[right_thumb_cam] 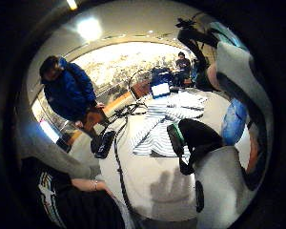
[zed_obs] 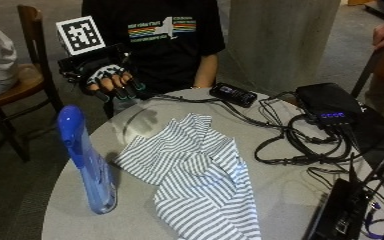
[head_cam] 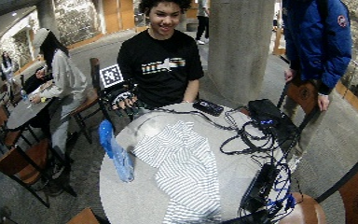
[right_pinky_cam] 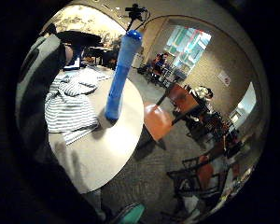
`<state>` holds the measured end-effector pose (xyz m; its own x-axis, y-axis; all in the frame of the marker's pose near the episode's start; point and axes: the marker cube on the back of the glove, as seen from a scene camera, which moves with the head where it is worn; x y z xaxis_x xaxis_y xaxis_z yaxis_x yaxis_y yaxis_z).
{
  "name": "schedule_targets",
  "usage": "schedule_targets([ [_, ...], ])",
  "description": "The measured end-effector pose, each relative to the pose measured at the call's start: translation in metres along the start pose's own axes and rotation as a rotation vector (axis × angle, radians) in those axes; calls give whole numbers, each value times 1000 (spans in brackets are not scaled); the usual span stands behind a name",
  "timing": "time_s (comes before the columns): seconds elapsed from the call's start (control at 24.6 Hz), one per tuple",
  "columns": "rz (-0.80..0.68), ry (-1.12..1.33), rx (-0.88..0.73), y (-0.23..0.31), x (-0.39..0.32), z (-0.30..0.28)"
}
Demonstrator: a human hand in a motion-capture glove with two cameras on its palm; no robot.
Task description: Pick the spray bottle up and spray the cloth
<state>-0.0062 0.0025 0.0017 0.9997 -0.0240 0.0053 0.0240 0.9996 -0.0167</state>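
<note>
A tall blue spray bottle (zed_obs: pixel 85 160) stands upright near the round table's (zed_obs: pixel 292 195) left edge; it also shows in the wide outside view (head_cam: pixel 114 151) and rises close in the little finger side palm view (right_pinky_cam: pixel 121 70). A grey-and-white striped cloth (zed_obs: pixel 195 180) lies crumpled in the middle of the table (head_cam: pixel 179 163), just right of the bottle (right_thumb_cam: pixel 234 121). My gloved right hand (zed_obs: pixel 109 77) hovers above the table's far left edge, behind the bottle and apart from it. Its fingers hang loosely curled and hold nothing.
Black boxes (zed_obs: pixel 328 102) and tangled cables (zed_obs: pixel 292 145) crowd the table's right side. A dark phone-like device (zed_obs: pixel 233 94) lies near the person's bare arm. A wooden chair (zed_obs: pixel 25 75) stands left of the table. A concrete pillar (zed_obs: pixel 282 40) rises behind.
</note>
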Motion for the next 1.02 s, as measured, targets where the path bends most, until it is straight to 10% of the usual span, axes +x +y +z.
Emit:
schedule_targets([
  [1.02,45,-17,-37,9,-14,6],
])
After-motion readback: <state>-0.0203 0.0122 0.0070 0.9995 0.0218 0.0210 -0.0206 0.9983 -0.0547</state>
